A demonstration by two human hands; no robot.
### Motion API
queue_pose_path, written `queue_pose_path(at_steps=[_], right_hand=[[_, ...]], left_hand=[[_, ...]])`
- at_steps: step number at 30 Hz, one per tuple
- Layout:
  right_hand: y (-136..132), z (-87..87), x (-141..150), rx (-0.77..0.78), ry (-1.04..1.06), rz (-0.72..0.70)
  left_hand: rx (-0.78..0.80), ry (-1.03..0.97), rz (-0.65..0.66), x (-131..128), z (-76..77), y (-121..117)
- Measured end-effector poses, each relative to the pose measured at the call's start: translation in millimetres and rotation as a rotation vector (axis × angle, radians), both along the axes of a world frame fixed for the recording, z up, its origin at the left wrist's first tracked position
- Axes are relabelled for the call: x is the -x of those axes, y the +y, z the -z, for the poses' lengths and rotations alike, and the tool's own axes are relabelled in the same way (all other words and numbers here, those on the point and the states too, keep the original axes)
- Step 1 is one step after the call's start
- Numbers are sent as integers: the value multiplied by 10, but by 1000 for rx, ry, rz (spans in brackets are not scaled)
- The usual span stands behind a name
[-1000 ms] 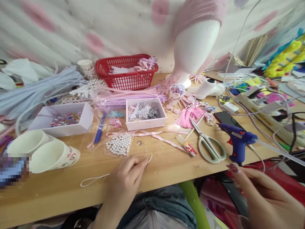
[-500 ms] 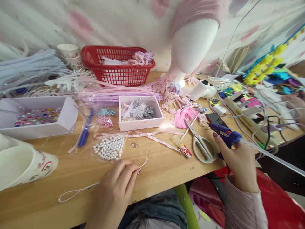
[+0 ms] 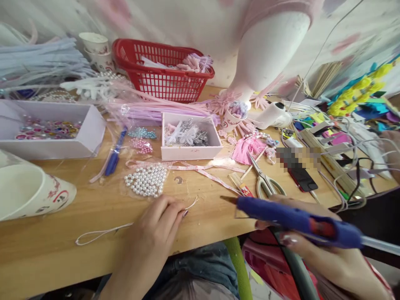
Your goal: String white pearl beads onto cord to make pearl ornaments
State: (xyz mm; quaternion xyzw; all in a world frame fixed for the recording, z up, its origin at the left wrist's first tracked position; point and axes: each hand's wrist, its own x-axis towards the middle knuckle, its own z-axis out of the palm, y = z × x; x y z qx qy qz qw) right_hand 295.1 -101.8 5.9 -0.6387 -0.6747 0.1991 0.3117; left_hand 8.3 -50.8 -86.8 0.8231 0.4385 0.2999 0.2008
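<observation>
In my right hand (image 3: 325,250) is a blue hot glue gun (image 3: 290,218), its tip pointing left over the table's front edge and a clear glue stick (image 3: 379,245) coming out of its back. My left hand (image 3: 159,227) rests on the wood with thumb and fingers pinched on a thin white cord (image 3: 104,232). The cord's frayed end shows just past my fingertips, and a loop of it lies to the left. White pearl beads (image 3: 146,179) sit in a clear bag just beyond my left hand. Scissors (image 3: 265,181) lie beyond the glue gun.
A white box of hair pieces (image 3: 192,153), a larger box of gems (image 3: 46,149) and a red basket (image 3: 168,83) stand behind. A paper cup (image 3: 59,196) is at left. A measuring tape (image 3: 215,180), a phone (image 3: 303,179) and cables lie at right.
My right hand has lifted the glue gun from beside the scissors and brought it nearer, tip turned left. The phone is now uncovered. My left hand keeps its pinch. The view has shifted slightly.
</observation>
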Motion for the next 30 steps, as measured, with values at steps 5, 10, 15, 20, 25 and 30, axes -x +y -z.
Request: queue_pose_path(at_steps=[5, 10, 15, 20, 25, 30], right_hand=[[299, 130, 276, 28, -88, -281], [333, 190, 369, 32, -156, -319], [330, 183, 360, 32, -199, -369], [351, 196, 330, 76, -235, -424], [390, 201, 321, 75, -279, -445], [402, 184, 346, 56, -282, -447]], left_hand=[[-49, 92, 5, -2, 5, -14], [-36, 117, -29, -60, -24, -18], [-21, 99, -62, -89, -38, 12], [-20, 120, -50, -78, -40, 22], [30, 149, -73, -101, -96, -3], [35, 138, -76, -113, -108, 4]])
